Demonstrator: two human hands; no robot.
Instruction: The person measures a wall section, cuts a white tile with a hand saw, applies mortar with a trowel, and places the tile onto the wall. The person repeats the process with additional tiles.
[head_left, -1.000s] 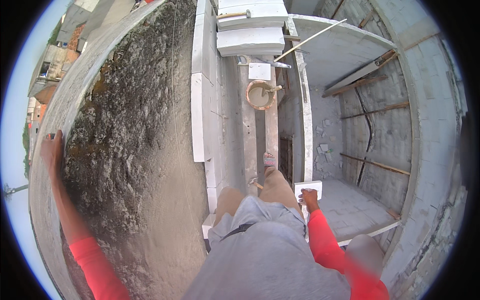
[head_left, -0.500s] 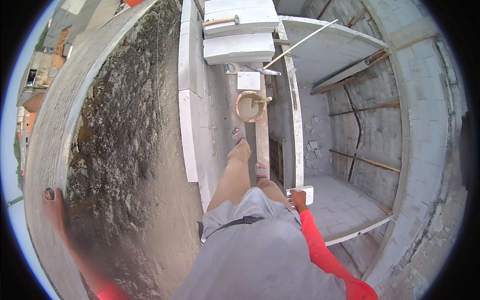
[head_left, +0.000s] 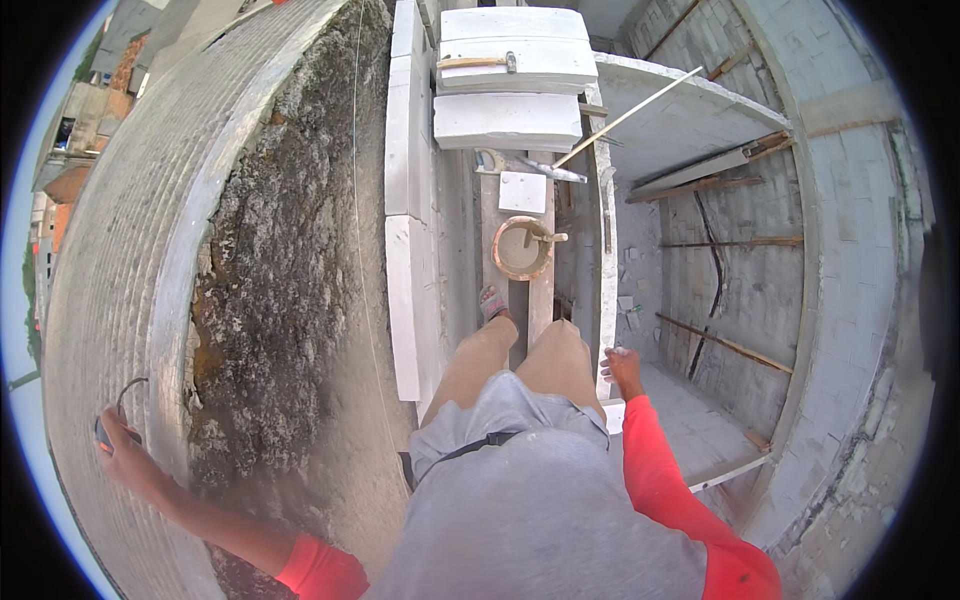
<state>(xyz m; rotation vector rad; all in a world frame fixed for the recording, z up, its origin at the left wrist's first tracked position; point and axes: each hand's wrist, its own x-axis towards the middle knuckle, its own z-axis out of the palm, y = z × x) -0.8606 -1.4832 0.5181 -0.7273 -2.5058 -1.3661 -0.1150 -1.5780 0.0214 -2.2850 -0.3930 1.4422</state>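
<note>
My left hand (head_left: 122,450) is far out to the left over a ribbed grey roof sheet, closed round a small black-and-orange tool (head_left: 102,432) with a thin dark loop standing up from it. Its kind is partly hidden by my fingers. My right hand (head_left: 624,371) is at the narrow wall top (head_left: 606,200) on the right, fingers apart and slightly bent, with nothing seen in them. Just below it, beside my hip, a white block piece (head_left: 613,414) shows in part.
Ahead on planks stand a mortar bucket (head_left: 522,250) with a trowel, a white block offcut (head_left: 522,192) and a handsaw (head_left: 490,162). Beyond are stacked white blocks (head_left: 508,122) with a hammer (head_left: 478,62) on top. A pale stick (head_left: 640,110) leans rightward. Right of the wall, the drop is deep.
My left hand has moved with the small tool, and its dark loop now shows. My right hand has come off the white block piece and moved slightly forward.
</note>
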